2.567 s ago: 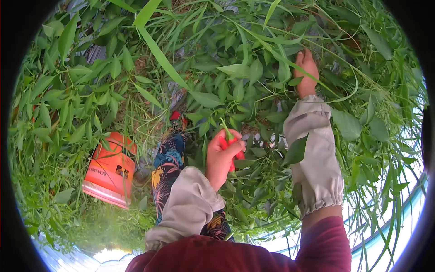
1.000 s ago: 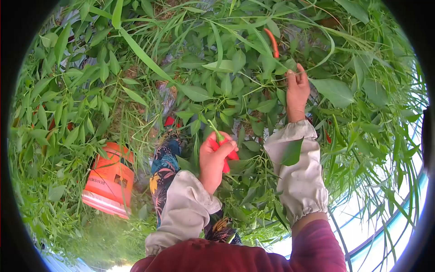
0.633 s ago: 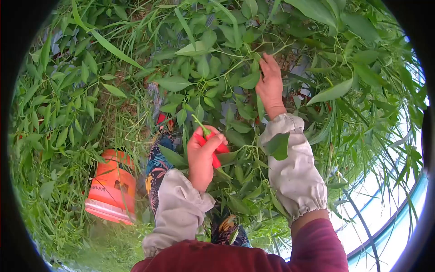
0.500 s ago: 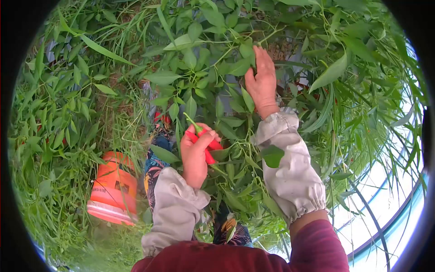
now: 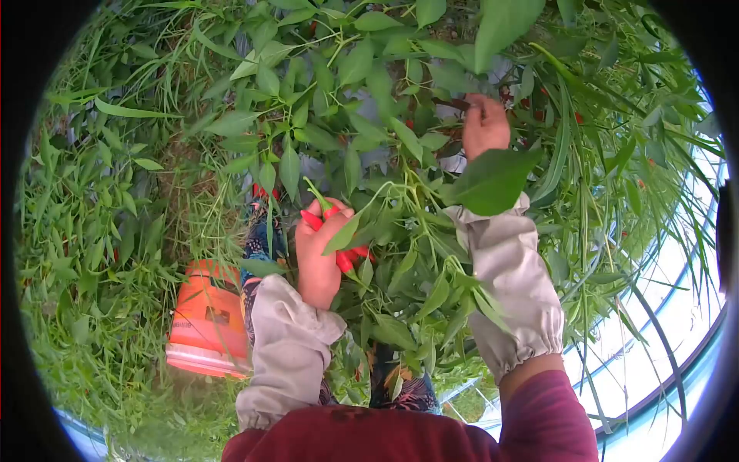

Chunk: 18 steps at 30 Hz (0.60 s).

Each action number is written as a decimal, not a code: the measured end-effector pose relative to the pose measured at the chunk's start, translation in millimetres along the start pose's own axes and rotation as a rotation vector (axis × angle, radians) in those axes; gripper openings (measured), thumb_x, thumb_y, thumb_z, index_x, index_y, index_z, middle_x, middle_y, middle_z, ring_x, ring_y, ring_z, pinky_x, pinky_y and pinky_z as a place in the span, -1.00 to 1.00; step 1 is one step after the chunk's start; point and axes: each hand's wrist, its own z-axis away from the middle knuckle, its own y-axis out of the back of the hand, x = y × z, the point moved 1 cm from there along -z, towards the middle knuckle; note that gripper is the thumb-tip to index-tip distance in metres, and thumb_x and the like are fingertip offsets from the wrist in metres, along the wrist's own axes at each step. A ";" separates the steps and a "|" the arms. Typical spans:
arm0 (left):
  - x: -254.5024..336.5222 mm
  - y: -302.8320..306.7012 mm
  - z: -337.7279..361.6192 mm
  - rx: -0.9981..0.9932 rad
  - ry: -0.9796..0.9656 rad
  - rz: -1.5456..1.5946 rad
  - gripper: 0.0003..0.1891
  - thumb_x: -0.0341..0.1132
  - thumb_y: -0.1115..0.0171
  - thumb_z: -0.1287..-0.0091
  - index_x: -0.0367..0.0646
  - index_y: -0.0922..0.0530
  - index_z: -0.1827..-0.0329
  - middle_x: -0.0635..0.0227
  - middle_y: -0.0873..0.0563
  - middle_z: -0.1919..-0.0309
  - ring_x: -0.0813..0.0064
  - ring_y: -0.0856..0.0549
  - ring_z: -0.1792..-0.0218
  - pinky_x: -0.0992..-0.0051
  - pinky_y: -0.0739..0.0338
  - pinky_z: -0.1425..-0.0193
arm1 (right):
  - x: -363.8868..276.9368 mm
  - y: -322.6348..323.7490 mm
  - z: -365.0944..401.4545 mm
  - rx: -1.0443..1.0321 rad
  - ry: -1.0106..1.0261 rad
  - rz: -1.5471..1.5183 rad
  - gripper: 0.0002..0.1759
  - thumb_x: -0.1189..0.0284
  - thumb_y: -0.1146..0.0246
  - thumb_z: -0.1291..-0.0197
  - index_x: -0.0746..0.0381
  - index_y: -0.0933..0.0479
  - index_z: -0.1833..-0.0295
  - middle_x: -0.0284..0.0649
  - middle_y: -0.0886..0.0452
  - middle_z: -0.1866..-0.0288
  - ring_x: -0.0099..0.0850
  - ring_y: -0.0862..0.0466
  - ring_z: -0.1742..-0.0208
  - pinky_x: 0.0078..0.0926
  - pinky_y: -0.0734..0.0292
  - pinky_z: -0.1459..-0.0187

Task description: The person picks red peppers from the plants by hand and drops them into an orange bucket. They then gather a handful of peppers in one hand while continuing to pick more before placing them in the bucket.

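Note:
My left hand (image 5: 317,260) is closed around a few red chili peppers (image 5: 345,263). A green stem sticks up past the fingers, and red pepper ends poke out on both sides of the hand. Higher up and to the right, my right hand (image 5: 486,129) reaches in among the leaves with its fingers bent together. At its fingertips is a dark brown, slender thing (image 5: 451,103) whose kind I cannot make out. A large leaf (image 5: 495,182) hides part of the right wrist. Pepper plants (image 5: 404,200) stand around and between both hands.
An orange bucket (image 5: 208,319) leans in the grass at the left, beside my patterned trouser leg (image 5: 258,239). Small red spots show among the foliage on several sides. Curved hoops and pale sheeting (image 5: 616,362) lie at the lower right.
My right hand has moved right and slightly down, its fingers going from stretched out to bent together. The left hand keeps the peppers. The view has shifted a little, and leaves have swung.

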 end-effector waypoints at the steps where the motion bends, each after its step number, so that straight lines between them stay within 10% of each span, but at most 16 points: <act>1: -0.6 -0.8 -0.2 0.010 -0.027 -0.006 -0.89 -0.51 -0.19 -0.24 -0.20 -0.47 0.20 0.36 -0.60 0.41 0.47 -0.63 0.39 0.47 -0.55 0.22 | 12.3 2.4 -11.9 0.132 0.119 0.014 -0.79 0.50 -0.14 -0.16 0.23 -0.60 0.10 -0.03 -0.64 0.09 -0.05 -0.64 0.10 -0.23 -0.51 0.04; 4: 2.2 -3.9 -4.2 -0.044 -0.011 -0.047 -0.87 -0.50 -0.21 -0.24 -0.21 -0.47 0.19 0.39 -0.60 0.41 0.52 -0.62 0.40 0.48 -0.55 0.23 | 83.5 3.9 -19.3 -0.200 0.254 0.629 -0.62 0.27 -0.06 -0.28 0.16 -0.48 -0.15 -0.01 -0.64 0.10 -0.03 -0.63 0.05 -0.19 -0.51 -0.02; 6: 5.7 -7.6 -4.8 -0.051 0.001 -0.078 -0.87 -0.50 -0.21 -0.24 -0.21 -0.47 0.19 0.38 -0.60 0.40 0.53 -0.62 0.40 0.49 -0.54 0.23 | 100.2 13.6 -0.9 -0.726 -0.325 0.591 -0.40 -0.04 0.09 -0.36 0.15 -0.37 -0.30 0.08 -0.63 0.07 0.04 -0.62 -0.06 -0.13 -0.51 -0.08; 18: 11.7 -34.6 -11.1 -0.172 0.022 -0.295 -0.89 -0.60 -0.22 -0.27 -0.23 -0.50 0.22 0.53 -0.54 0.43 0.77 -0.48 0.46 0.70 -0.35 0.40 | 229.4 10.1 18.9 -0.476 -0.350 0.394 -0.53 0.12 -0.08 -0.30 0.36 -0.58 0.10 0.20 -0.64 0.20 0.20 -0.61 0.10 0.08 -0.48 0.01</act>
